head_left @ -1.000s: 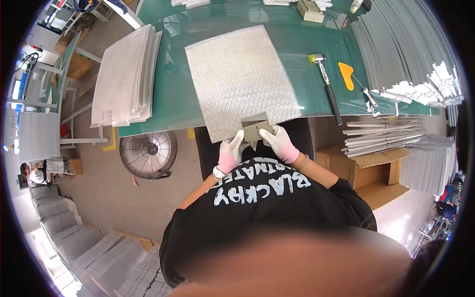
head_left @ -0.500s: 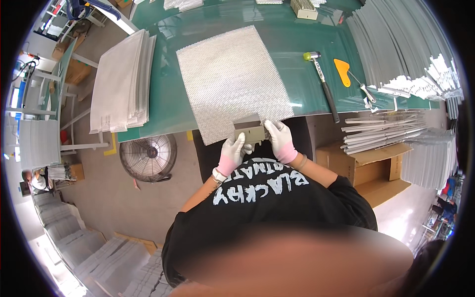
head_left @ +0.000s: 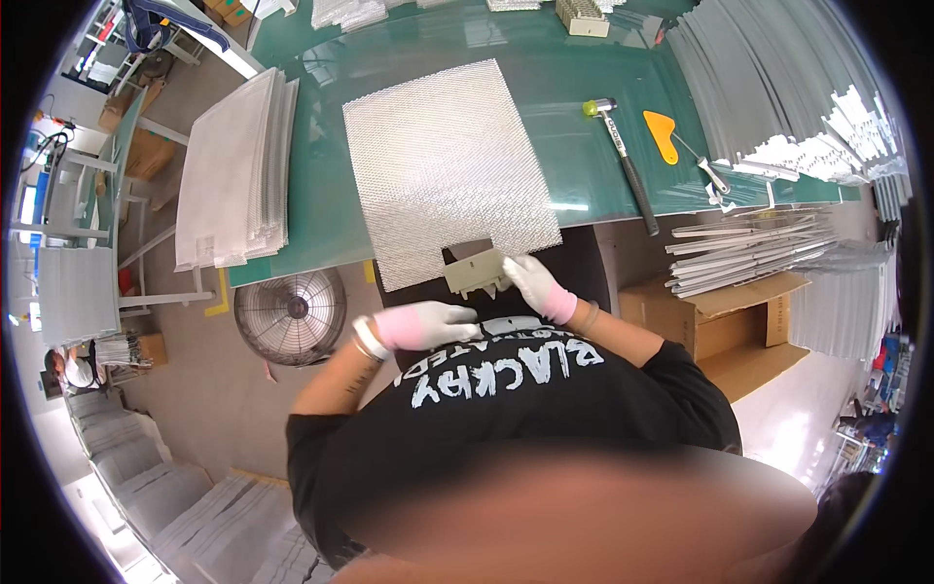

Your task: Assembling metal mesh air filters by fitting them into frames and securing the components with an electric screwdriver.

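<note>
A silvery expanded-metal mesh sheet lies on the green table, its near edge reaching past the table edge. At a notch in that edge sits a beige-grey bracket piece with small tabs underneath. Gloved in white and pink, my right hand pinches the right end of this piece. My left hand, in a matching glove, is off the bracket, close to my black shirt. Its fingers stretch to the right and nothing shows in them, though their tips are partly unclear.
Right of the mesh lie a hammer, an orange scraper and a screwdriver. Stacked sheets stand at the left, grey strips at the right. Below are a floor fan and an open cardboard box.
My left hand has let go of the bracket and drawn back to the left and toward me. The mesh and bracket have shifted slightly left; my right hand still holds on.
</note>
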A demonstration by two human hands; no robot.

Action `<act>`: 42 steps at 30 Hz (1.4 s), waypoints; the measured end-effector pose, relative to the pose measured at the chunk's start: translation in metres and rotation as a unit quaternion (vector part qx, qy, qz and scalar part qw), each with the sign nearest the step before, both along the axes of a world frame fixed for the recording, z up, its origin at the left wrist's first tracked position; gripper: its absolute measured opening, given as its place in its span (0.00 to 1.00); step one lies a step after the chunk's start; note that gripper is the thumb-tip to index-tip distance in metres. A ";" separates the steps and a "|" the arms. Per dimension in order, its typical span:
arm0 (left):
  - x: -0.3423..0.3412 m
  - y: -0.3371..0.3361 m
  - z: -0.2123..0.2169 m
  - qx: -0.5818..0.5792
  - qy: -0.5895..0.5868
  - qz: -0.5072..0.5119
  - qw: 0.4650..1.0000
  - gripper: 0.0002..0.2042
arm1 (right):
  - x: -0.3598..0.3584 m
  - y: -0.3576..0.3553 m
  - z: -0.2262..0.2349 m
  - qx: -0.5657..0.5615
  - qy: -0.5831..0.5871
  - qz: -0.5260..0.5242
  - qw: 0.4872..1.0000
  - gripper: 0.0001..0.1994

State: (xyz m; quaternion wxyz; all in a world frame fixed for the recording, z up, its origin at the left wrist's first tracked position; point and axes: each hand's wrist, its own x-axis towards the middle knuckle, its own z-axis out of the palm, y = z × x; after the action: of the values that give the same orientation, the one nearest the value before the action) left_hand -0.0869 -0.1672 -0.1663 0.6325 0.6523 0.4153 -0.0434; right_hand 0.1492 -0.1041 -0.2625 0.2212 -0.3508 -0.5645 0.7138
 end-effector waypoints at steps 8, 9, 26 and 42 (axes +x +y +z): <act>-0.012 0.119 0.012 0.511 0.099 0.029 0.853 0.28 | -0.017 -0.012 0.015 -0.103 0.031 -0.035 0.994 0.19; -0.007 0.128 0.002 0.601 0.164 -0.019 0.782 0.31 | -0.015 -0.014 0.010 -0.091 0.034 -0.119 0.988 0.18; 0.085 0.075 -0.002 0.525 0.282 0.125 0.793 0.33 | 0.008 -0.016 0.002 0.016 0.140 -0.346 0.927 0.10; 0.086 0.071 0.001 0.504 0.302 0.105 0.802 0.35 | 0.011 -0.013 0.005 -0.090 0.128 -0.344 0.926 0.09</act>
State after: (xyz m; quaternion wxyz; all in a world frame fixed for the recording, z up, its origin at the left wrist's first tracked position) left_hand -0.0006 -0.0961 -0.1652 0.0580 0.7855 0.6145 0.0445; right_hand 0.1604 -0.1171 -0.2574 0.4914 -0.4475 -0.3095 0.6800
